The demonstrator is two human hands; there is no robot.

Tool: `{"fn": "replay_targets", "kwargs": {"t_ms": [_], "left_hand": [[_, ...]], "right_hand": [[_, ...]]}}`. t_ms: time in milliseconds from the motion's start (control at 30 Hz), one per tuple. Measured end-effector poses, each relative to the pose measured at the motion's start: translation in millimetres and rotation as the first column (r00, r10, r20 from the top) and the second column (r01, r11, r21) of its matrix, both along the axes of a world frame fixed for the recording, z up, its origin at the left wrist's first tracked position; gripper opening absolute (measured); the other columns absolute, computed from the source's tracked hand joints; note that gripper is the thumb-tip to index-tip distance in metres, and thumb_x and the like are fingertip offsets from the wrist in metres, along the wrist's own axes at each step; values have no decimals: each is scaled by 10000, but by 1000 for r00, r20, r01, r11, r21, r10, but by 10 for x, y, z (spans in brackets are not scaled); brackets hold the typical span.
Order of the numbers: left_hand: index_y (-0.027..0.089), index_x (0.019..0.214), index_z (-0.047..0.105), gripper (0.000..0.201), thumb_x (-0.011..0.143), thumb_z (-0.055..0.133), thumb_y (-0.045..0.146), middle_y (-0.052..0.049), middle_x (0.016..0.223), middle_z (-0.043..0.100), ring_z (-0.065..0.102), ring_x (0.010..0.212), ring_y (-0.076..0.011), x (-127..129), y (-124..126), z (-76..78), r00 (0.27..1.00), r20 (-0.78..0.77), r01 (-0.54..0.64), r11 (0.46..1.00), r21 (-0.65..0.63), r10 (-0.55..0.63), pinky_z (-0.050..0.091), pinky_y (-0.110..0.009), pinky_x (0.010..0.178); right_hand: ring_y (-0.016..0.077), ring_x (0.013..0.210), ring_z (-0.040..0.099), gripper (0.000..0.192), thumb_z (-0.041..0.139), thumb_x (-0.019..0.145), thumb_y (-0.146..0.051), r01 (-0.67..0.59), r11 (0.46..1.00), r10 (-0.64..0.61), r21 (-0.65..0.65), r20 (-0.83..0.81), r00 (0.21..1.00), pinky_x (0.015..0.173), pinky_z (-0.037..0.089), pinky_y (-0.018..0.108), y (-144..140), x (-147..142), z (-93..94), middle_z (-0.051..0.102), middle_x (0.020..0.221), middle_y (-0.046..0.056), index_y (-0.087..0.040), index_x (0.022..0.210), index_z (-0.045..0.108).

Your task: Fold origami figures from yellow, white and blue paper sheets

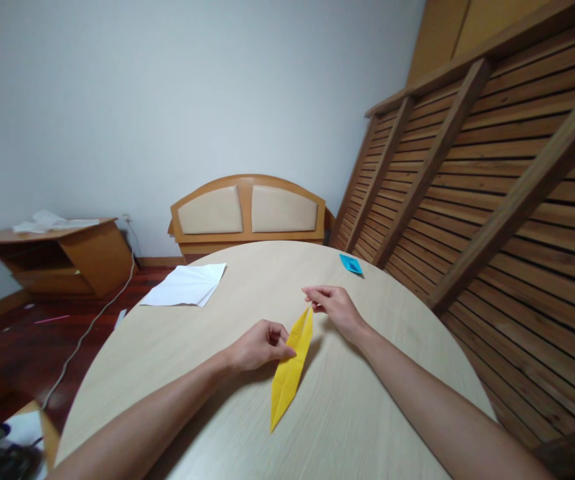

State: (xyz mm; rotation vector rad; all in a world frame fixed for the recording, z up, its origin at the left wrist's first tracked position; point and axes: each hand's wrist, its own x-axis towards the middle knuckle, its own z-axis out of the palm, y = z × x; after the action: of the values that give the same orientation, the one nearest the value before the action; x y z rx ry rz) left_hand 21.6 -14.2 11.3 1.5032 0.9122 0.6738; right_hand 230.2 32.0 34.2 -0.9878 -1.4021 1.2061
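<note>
Currently, the yellow paper [292,373] is pinched by the left hand [261,345] above the table [157,340]; near its one-o'clock tip, fingertips of the right hand [336,308] are joined (clamping cannot be told).

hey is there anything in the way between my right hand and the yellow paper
Nothing visible is. Your right hand is right at the upper tip of the yellow paper, though whether it touches is hard to tell. Your left hand holds the paper's left edge, lower down. The blue paper lies beyond, out of that gap.
</note>
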Motion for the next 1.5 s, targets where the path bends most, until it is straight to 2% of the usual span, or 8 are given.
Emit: {"fn": "replay_targets", "kwargs": {"t_ms": [167,300,433,600,833,1000,1200,1500], "left_hand": [[140,711,607,450,584,844,501,-2,620,593,519,531,-93,26,37,31,985,97,-145,988,44,140,394,-227,534],[136,744,641,414,625,826,487,-29,661,627,549,563,-112,3,60,62,974,130,-194,978,74,184,417,-235,548],[144,732,656,398,620,828,484,-41,667,641,556,555,-119,-6,51,67,982,123,-154,987,55,146,415,-239,540],[136,716,655,388,619,832,468,-26,615,626,536,519,-107,10,53,55,976,109,-198,977,78,189,407,-230,519],[125,774,679,423,633,816,499,-51,682,686,584,558,-123,-24,89,89,939,157,-327,937,122,307,437,-229,526],[118,865,656,484,649,801,527,-85,767,724,644,625,-158,-20,98,78,927,183,-350,930,109,327,467,-244,556],[201,931,491,476,687,785,486,-2,667,707,629,575,-138,-5,85,48,904,276,-376,915,146,327,453,-217,531],[148,892,721,306,794,660,431,-93,894,735,665,782,-203,-65,86,45,944,100,-331,885,327,316,514,-281,647]], "right_hand": [[138,736,629,579,726,742,-589,-148,986,146,-74,-31,989,639,507,247,-65,-34,-13,705,980,77,-179,1150,691],[165,730,640,474,772,698,-561,-317,947,320,-56,79,944,650,501,266,-135,-184,-55,708,829,51,-148,926,733],[184,708,638,462,728,717,-603,-206,978,205,11,81,975,689,518,314,-98,-191,-47,688,737,48,-145,773,724],[156,679,617,519,691,730,-644,-59,998,58,19,60,996,653,517,293,-31,-98,-62,688,793,64,-141,856,725],[205,869,680,514,794,706,-462,-378,925,380,-37,62,923,775,525,329,-194,-238,-105,718,973,94,-144,1087,661],[178,722,664,455,776,714,-459,-279,960,281,-41,105,954,671,499,300,-183,-225,-109,717,784,56,-135,991,618],[147,647,629,397,748,752,-440,-260,965,258,25,53,965,604,461,261,-166,-196,-135,667,702,-33,-221,917,461],[187,836,633,260,656,820,-406,-260,958,226,118,240,944,754,499,327,-161,-161,-122,693,897,60,-159,901,679]]}}
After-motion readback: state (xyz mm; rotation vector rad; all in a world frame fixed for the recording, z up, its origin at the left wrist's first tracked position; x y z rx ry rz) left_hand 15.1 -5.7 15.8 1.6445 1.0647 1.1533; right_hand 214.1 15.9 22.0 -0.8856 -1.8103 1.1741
